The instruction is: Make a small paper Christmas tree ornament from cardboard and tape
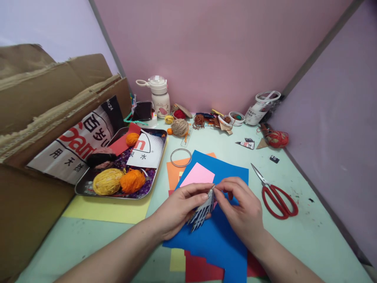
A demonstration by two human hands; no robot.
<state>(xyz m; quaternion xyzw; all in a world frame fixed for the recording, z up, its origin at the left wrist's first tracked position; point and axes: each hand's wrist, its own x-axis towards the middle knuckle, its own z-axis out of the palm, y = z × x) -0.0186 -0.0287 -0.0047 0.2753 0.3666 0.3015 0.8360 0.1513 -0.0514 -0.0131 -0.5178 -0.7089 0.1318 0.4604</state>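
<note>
In the middle of the head view, my left hand (185, 204) holds a small whitish piece (203, 210) between thumb and fingers. It looks like stiff paper or card, cut into narrow strips with dark edges that hang downward. My right hand (243, 204) pinches the top tip of that same piece with thumb and forefinger; what exactly lies at the fingertips is too small to make out. Both hands are over a blue sheet (229, 239). A pink sheet (198, 175) lies on the blue one, just behind my left hand.
Red-handled scissors (278, 200) lie open at the right. On the left, a metal tray (160, 157) holds yarn balls and paper scraps beside a cardboard box (59, 106). A metal ring (181, 158), a bottle (161, 100), a beige yarn ball (179, 127) and a tub (260, 110) stand farther back.
</note>
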